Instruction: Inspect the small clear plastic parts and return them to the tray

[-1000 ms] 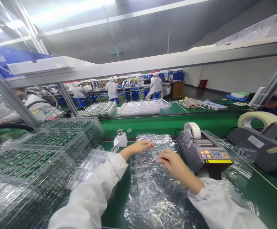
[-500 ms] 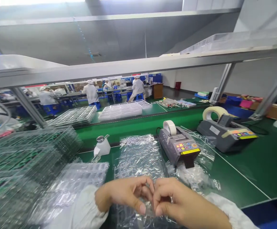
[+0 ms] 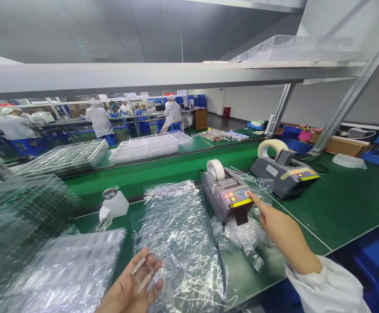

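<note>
My left hand (image 3: 135, 282) holds a small clear plastic piece (image 3: 142, 273) between its thumb and fingers, above the crinkled clear plastic bags (image 3: 176, 230). My right hand (image 3: 277, 226) stretches its index finger to the button panel of the near grey tape dispenser (image 3: 223, 191); the fingertip is at the panel's right end. The other fingers are curled under, and nothing shows in them. A roll of white tape (image 3: 216, 169) sits on top of this dispenser. Crumpled clear plastic (image 3: 246, 234) lies below its front.
Clear trays (image 3: 75, 265) and a tall tray stack (image 3: 19, 217) stand at the left. A white bottle (image 3: 115, 204) is behind them. A second tape dispenser (image 3: 282, 171) stands at the right. People in white sit beyond the shelf (image 3: 143, 78).
My hands, close together before, are now apart. The right one has moved to the dispenser's panel, the left one down and left with the clear piece. The view has shifted right.
</note>
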A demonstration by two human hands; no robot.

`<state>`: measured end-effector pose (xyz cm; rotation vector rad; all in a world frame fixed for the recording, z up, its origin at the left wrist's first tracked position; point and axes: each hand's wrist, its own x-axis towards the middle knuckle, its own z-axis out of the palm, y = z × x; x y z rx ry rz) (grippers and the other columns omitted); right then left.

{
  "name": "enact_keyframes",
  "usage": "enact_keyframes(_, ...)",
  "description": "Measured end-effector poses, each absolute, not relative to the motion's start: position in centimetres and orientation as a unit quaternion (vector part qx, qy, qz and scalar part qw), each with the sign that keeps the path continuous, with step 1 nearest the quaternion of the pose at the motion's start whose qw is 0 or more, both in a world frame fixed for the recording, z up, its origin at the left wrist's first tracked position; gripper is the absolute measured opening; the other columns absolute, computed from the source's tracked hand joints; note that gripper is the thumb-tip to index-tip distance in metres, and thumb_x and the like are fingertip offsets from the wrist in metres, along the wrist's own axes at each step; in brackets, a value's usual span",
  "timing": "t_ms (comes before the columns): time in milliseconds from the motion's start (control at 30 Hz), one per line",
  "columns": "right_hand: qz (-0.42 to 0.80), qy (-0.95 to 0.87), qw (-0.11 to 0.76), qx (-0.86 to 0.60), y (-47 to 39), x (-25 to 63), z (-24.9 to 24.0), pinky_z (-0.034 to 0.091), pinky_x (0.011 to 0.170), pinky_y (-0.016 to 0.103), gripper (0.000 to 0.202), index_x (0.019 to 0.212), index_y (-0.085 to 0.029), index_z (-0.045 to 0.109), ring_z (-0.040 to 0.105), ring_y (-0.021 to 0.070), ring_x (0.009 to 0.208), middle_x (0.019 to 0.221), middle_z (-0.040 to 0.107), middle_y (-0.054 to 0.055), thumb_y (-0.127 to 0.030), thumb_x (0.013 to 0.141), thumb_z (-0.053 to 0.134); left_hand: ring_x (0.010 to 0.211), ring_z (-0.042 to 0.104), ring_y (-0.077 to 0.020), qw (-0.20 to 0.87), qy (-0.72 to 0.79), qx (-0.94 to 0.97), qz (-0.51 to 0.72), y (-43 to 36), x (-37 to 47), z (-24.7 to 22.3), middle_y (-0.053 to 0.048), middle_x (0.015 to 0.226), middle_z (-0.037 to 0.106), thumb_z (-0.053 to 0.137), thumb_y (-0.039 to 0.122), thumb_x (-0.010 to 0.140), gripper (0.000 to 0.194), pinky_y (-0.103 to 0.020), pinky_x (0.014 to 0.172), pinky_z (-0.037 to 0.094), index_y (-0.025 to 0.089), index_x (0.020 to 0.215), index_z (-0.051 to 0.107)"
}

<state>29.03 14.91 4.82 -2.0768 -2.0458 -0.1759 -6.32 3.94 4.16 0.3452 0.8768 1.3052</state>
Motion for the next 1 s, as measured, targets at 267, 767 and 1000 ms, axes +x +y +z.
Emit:
enact_keyframes(267,-0.025,-0.697,0.119,-0.706,14.8,29.6,5.5,0.017,0.044,0.025,0.063,0.136,-0.028,0.041,0.042,0.0127,0.044,0.051,0.046,-0.003,-0.005,0.078,0.039,0.093,0.061,-0.0236,0.712,0.382,0.141,0.573,4.2,-2.9,5.7,-0.001,0.083,0.068,0.084,0.043,0.046,0.043,-0.036,0.085,0.051,0.031,0.085,0.071)
enact_keyframes(767,0.633,-0.226,0.570,-0.473,12.7,25.1,0.9,0.014,0.034,0.015,0.047,0.082,-0.009,0.064,0.020,0.0002,0.030,0.036,0.031,-0.013,-0.047,0.059,0.078,0.097,0.061,-0.0291,0.692,0.389,0.172,0.583,2.4,-4.5,3.7,-0.005,0.085,0.071,0.080,0.040,0.053,0.040,-0.043,0.094,0.046,0.027,0.090,0.071)
enact_keyframes(1000,0.623,-0.193,0.605,-0.457,13.6,24.6,1.0,0.018,0.032,0.014,0.041,0.061,-0.013,0.054,0.022,-0.0009,0.031,0.035,0.034,-0.012,-0.034,0.046,0.085,0.085,0.064,-0.0211,0.707,0.374,0.146,0.583,2.2,-3.5,4.6,-0.003,0.080,0.072,0.084,0.038,0.049,0.039,-0.031,0.082,0.052,0.025,0.084,0.074)
